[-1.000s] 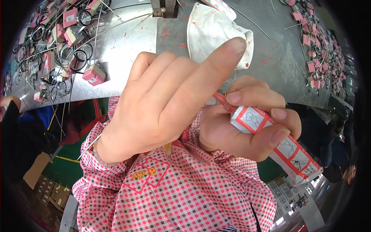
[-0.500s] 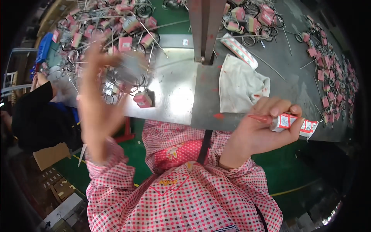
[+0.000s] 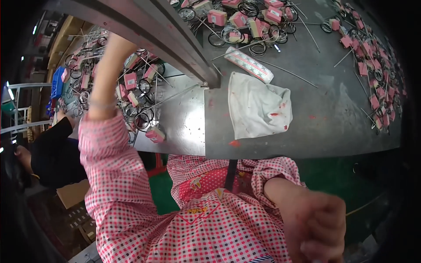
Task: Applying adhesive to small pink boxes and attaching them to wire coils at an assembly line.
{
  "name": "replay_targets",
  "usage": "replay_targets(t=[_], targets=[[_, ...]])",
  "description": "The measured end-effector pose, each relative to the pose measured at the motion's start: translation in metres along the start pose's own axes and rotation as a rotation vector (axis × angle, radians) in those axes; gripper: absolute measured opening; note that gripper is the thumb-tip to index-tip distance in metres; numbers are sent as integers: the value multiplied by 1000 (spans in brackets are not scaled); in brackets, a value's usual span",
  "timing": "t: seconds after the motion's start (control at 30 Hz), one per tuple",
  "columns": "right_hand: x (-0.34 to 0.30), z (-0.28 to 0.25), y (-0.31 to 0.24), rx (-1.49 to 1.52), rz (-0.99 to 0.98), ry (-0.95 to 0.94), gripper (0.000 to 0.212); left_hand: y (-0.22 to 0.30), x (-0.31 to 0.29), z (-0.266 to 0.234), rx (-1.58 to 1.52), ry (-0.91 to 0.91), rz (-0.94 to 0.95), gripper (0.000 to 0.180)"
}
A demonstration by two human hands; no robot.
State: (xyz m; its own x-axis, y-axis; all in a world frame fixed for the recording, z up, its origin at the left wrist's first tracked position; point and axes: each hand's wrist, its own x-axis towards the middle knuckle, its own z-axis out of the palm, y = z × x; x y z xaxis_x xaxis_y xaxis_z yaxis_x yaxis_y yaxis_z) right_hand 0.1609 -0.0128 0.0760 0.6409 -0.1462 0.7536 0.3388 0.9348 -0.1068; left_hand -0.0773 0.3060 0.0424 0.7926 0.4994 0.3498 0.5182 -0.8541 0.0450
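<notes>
My left hand (image 3: 119, 44) reaches far forward over a heap of pink-and-cream boxes with coiled dark cables and thin metal rods. The metal post (image 3: 177, 44) covers its fingers, so I cannot see what it touches. One pink box (image 3: 155, 134) lies near the table's front edge, below the heap. My right hand (image 3: 318, 223) is drawn back beyond the table's front edge, low on the right, blurred, with its fingers curled in. Whatever it holds is hidden; no tube shows. A white cloth (image 3: 261, 105) with red stains lies on the table.
A white patterned carton (image 3: 249, 64) and a long thin rod lie behind the cloth. More pink boxes (image 3: 372, 83) are heaped along the right side, others at the back (image 3: 239, 19). A co-worker in a dark sleeve (image 3: 55, 144) is at the left.
My left hand has moved forward, behind the post. My right hand has dropped toward me and turned; the red-and-white tube it held has gone out of sight. The view has shifted.
</notes>
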Motion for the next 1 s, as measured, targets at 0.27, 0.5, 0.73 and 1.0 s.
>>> replay_targets(t=[0.27, 0.5, 0.73, 1.0], targets=[[18, -12, 13, 84, -163, -64, 19, 77, 86, 68, 208, -21, 86, 44], [23, -25, 14, 130, -128, -111, 18, 69, 100, 66, 256, -31, 134, 49], [26, -33, 7, 93, -166, -152, 17, 80, 77, -12, 11, 104, -42, 38], [13, -19, -5, 160, -87, -23, 21, 118, -49, -90, -278, 974, -376, 43]])
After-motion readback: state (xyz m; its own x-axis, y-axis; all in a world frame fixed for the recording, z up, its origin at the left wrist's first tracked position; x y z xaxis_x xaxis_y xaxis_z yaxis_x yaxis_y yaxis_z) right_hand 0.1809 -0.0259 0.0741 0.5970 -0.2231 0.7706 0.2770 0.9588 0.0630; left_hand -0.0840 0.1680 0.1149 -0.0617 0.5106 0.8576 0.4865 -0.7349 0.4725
